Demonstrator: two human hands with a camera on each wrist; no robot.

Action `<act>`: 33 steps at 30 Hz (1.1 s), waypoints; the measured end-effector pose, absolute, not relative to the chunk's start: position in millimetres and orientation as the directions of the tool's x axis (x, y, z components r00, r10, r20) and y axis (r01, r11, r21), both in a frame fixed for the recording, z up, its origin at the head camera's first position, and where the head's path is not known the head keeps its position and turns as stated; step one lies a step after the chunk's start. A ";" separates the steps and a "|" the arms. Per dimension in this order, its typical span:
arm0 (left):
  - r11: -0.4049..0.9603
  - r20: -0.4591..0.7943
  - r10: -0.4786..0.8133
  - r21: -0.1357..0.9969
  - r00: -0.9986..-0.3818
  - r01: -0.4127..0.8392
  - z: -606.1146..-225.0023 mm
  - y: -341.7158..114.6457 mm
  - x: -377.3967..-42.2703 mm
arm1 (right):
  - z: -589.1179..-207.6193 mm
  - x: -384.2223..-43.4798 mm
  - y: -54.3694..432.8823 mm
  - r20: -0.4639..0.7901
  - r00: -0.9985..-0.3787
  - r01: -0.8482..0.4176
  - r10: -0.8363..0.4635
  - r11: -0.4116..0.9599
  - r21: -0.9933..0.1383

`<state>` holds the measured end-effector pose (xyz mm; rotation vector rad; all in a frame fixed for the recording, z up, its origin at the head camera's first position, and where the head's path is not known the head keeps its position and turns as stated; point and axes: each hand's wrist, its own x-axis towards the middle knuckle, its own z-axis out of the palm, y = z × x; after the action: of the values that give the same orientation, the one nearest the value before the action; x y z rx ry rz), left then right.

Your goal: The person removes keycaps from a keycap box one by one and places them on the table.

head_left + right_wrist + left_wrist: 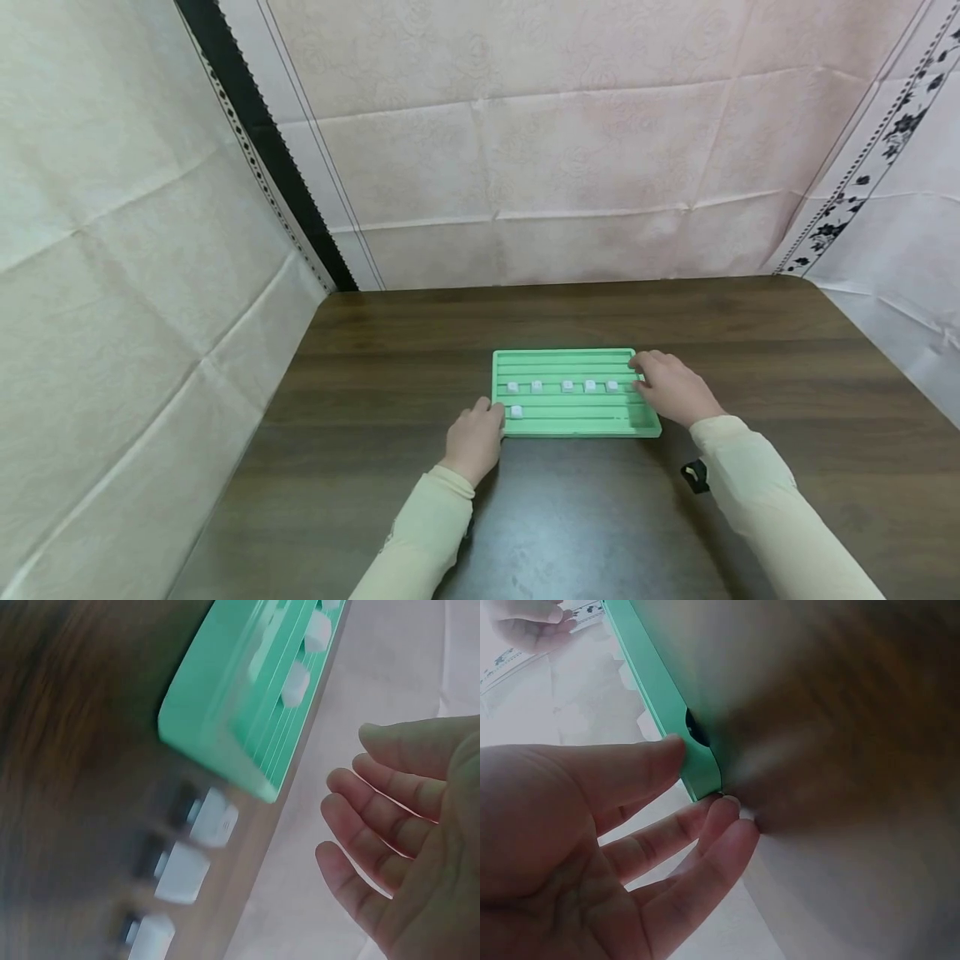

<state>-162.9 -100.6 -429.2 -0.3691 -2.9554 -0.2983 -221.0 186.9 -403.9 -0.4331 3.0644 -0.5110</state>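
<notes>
A shallow light-green ridged tray [577, 434] lies on the table, with several small white keycap-like blocks [567, 387] in a row across it. One more white block [516, 412] sits nearer the front left corner. That corner is gripped by my left hand [474, 437]; in the left wrist view the thumb presses the tray's green side and the fingers curl at its end. My right hand [675, 390] hovers by the tray's right edge. In the right wrist view its loosely bent fingers [349, 881] are apart from the tray [191, 712] and hold nothing.
Three white blocks [182, 871] with dark undersides stand on the brown wooden table beside the tray in the right wrist view. Pale patterned cloth [600, 158] hangs behind the table and along both sides. A black device [696, 476] shows under the right wrist.
</notes>
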 end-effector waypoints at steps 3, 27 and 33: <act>0.951 0.170 0.226 0.176 -0.959 0.256 -428.5 -100.9 -162.1 | -404.7 -220.6 178.3 0.069 -0.951 -0.308 -0.302 0.897 -0.316; 0.947 0.165 0.247 0.167 -0.955 0.274 -427.9 -100.6 -161.0 | -419.3 -214.1 93.7 0.148 -0.879 -0.477 -0.453 0.823 -0.308; 0.952 0.157 0.232 0.168 -0.960 0.258 -428.6 -102.8 -161.5 | -423.4 -216.4 76.9 0.113 -0.877 -0.478 -0.468 0.817 -0.323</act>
<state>-161.5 -102.8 -428.6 -0.3742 -2.9685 -0.2829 -216.4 76.9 -423.4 -0.7862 3.0218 -0.5485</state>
